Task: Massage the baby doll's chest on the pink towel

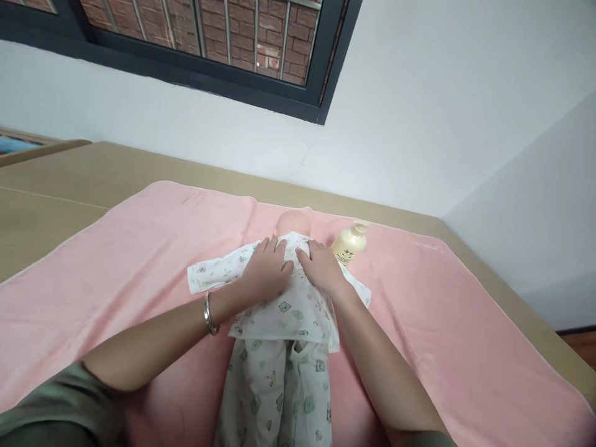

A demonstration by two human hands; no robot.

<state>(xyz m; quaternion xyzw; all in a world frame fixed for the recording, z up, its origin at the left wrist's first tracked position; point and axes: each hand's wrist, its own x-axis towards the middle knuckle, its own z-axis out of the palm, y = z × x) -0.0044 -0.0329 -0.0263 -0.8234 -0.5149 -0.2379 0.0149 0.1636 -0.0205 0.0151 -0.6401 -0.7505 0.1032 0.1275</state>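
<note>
Doll [288, 292] lies on pink blanket [139, 248] w/ printed top & trousers on. Left hand [266, 272] & right hand [321, 268] both flat on its chest, side by side. Cream bottle [349, 244] just beside doll's head.

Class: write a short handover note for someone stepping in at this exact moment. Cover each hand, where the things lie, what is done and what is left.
Left hand and right hand: both flat, palms down, on the chest of the doll.
Doll lies face up on the pink towel, head toward the wall.
Lotion bottle lies beside its head, on the right.
Done: printed top and trousers are on.
Left: cannot tell whether the top is fastened; hands cover the front.
</note>
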